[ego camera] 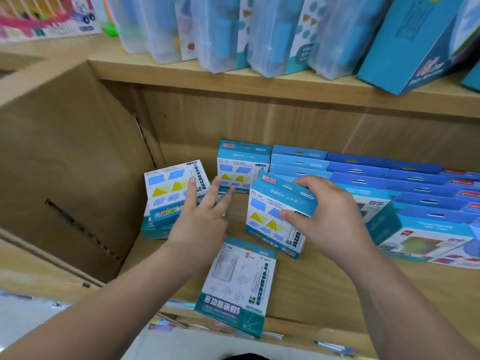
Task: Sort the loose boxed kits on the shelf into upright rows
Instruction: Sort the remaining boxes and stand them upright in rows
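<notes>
Head view: right hand gripping a kit at mid-shelf

The held kit [270,222] is tilting a little above the middle of the shelf [324,287], its printed front facing the camera. The right hand [330,211] is gripping it, the fingers [304,183] curling over its top flap and the thumb pressing on its front.

Just to its left, the left hand [205,219] is reaching in with its fingers [192,189] straight and spread wide, holding nothing. One tip is lying on the front of the leaning kit [171,188], which is sitting on top of other kits near the shelf's left end. Behind both hands, an upright kit [239,165] is standing toward the back of the shelf.

A flat kit [239,281] is lying face up at the front edge, partly overhanging it. The rows of blue kits [389,178] are filling the right side of the shelf, standing upright from back to front.

A cardboard box [70,165] is standing against the shelf's left end. On the upper shelf [259,81], clear cases [220,35] and a teal box [410,42] are standing side by side.
</notes>
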A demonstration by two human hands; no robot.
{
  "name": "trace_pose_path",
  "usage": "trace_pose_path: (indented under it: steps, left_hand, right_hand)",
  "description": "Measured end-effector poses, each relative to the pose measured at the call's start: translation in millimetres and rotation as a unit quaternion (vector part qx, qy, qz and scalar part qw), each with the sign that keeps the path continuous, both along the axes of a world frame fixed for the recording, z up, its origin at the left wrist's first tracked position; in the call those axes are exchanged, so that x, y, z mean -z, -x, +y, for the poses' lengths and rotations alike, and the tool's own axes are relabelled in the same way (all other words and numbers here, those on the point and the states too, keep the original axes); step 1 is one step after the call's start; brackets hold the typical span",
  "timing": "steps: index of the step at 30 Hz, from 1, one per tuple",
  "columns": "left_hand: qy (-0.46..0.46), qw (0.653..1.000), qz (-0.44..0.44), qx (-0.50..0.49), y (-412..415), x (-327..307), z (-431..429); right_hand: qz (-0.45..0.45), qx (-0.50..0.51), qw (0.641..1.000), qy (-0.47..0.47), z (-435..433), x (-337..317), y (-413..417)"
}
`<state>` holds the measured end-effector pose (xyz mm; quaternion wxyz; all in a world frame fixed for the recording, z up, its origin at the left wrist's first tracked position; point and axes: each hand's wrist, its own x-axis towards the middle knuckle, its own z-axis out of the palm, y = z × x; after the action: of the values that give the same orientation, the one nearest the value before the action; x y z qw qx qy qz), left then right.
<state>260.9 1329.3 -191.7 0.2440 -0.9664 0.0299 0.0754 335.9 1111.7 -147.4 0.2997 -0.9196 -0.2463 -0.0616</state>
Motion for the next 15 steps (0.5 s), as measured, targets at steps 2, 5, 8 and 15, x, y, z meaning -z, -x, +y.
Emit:
trace_pose_path:
  steps: [2, 5, 8, 15]
  left_hand:
    - [-0.035, 0.999, 0.024, 0.0, -5, 0, 0]
    - [-0.046, 0.998, 0.042, 0.001, -3, 0, -1]
    - [-0.036, 0.999, 0.035, 0.002, 8, 1, 4]
    - [0.014, 1.0, 0.016, 0.003, 39, 4, 18]
  right_hand:
    - [0.019, 0.004, 1.0, -0.005, 0, 5, 1]
    - [0.038, 0.01, 0.999, -0.018, -1, 8, 1]
    - [0.041, 0.01, 0.997, -0.058, -1, 5, -1]
    - [0.012, -0.032, 0.994, -0.099, 19, -16, -13]
